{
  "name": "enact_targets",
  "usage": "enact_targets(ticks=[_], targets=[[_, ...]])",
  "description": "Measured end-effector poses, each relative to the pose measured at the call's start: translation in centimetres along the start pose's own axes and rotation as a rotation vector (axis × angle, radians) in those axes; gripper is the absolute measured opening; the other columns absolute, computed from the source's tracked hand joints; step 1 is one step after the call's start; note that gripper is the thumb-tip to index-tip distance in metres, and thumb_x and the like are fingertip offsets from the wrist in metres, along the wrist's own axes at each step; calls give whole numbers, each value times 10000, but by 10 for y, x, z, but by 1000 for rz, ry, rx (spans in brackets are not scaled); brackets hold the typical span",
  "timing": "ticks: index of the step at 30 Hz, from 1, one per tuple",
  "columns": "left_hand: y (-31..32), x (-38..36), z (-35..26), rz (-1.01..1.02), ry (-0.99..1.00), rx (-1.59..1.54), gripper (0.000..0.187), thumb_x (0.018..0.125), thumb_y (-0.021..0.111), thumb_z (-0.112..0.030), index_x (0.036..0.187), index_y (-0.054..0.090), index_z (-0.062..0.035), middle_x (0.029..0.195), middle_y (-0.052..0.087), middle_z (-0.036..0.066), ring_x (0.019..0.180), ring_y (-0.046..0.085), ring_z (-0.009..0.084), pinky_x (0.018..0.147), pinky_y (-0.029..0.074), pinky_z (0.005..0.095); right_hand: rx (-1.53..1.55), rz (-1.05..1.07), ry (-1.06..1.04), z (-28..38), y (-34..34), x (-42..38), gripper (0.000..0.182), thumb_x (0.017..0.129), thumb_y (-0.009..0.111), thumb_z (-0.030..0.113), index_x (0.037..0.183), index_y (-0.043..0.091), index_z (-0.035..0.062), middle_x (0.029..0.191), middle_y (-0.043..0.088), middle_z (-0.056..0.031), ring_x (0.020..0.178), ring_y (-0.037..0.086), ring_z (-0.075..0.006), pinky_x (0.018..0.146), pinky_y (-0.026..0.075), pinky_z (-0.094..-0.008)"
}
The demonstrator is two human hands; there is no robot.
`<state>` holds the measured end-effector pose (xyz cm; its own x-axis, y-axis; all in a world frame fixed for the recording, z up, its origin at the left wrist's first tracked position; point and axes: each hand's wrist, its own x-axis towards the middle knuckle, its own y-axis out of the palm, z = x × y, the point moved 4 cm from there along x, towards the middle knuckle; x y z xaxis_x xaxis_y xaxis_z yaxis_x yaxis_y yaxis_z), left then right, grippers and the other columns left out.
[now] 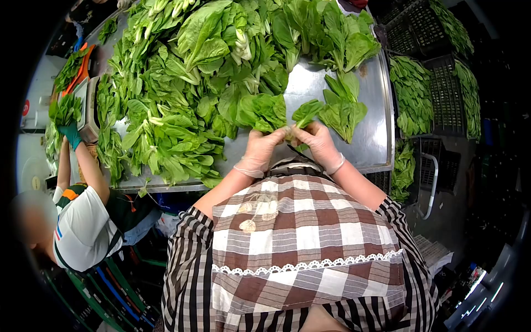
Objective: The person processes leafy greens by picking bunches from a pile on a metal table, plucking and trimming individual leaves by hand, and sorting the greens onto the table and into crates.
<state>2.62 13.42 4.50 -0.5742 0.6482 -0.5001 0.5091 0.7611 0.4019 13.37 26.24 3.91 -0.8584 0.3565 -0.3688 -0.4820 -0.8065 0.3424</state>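
With the meeting place of the hands as clock centre, nearest at 6 o'clock is the person's brown-and-white checked apron (310,232), with a white lace trim (310,266) and a pale plant-like design.

At the centre, both hands wear clear thin gloves. The left hand (261,148) is curled, and its thumb and fingers pinch the base of a leafy bunch (263,112), which spreads towards 11 o'clock. The right hand (321,145) is similarly bent and pinches a small leafy sprig (307,113) standing towards 1 o'clock. The fingertips come together, so their exact contact is partly hidden. The leaves look fresh, bright green and slightly wrinkled.

At 2 o'clock, near the right hand, a loose bunch (344,113) lies on the metal table (370,138). From 9 to 12 o'clock rises a big heap of greens (182,94), some showing white stems.

Further, at 9 o'clock, a co-worker's teal-gloved hand (69,133) grasps another bunch (66,109). The co-worker's white sleeve (83,221) bears red and blue stripes. Between 2 and 3 o'clock stand black crates (441,77) with leaves. At 4 o'clock, a pale paper stack (434,253) is too small for reading.
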Motion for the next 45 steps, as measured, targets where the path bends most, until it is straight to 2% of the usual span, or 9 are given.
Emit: enact_targets(ticks=[6,10,16,17,26,35,41,43,45], targets=[[-22,8,0,-56,161,-111,243,860,697,-55,1096,656,-12,994,695,56,821,628,141,704,494,280,569,154,-10,42,-1,7,902,927,282,754,1495,339,56,1439,466,-105,1334,421,-262,1113,326,-453],[-29,1,-2,-9,127,-24,274,858,704,-93,1118,656,-23,994,687,50,851,633,156,733,502,305,716,248,-160,100,2,28,881,943,276,729,1517,321,62,1493,430,-113,1393,368,-270,1151,285,-469],[-43,-4,14,20,232,112,400,842,742,-107,1202,609,8,1096,675,98,972,645,233,846,533,379,760,428,-308,181,29,72,855,959,291,693,1514,318,44,1516,415,-141,1420,347,-297,1170,252,-497],[-41,-3,15,-34,87,-66,398,844,751,-113,1200,614,-2,1097,674,89,969,645,222,842,533,367,757,470,-326,192,34,82,853,961,293,689,1515,315,42,1516,415,-144,1423,343,-298,1171,248,-499],[-46,-19,1,-38,146,-98,334,874,736,-162,1169,640,-38,1037,678,31,859,620,140,729,505,294,678,553,-390,265,97,103,855,964,213,701,1522,313,62,1494,435,-146,1408,356,-295,1174,236,-493],[-49,-30,-8,10,224,-220,297,908,684,-110,1189,634,-27,1052,687,33,900,620,138,774,494,300,720,765,-339,251,112,116,805,987,247,657,1478,381,33,1413,523,-178,1340,459,-335,1166,276,-515],[-46,-38,-38,-73,101,-147,440,900,728,-188,1254,598,37,1193,665,93,1078,615,191,939,483,325,832,713,-221,208,96,107,818,961,328,673,1457,403,27,1374,555,-202,1268,532,-361,1135,328,-532],[-41,-41,-48,-109,154,-131,344,869,758,-152,1169,638,-33,1051,688,59,923,634,166,802,524,306,865,676,-210,199,90,100,822,951,359,674,1461,400,31,1390,541,-198,1288,513,-363,1138,323,-531],[-45,-27,-34,8,283,-183,283,926,665,-115,1182,620,-2,1120,661,53,991,607,164,876,487,319,881,585,-217,194,81,99,839,941,355,693,1466,399,39,1401,529,-195,1297,499,-366,1138,316,-538]])
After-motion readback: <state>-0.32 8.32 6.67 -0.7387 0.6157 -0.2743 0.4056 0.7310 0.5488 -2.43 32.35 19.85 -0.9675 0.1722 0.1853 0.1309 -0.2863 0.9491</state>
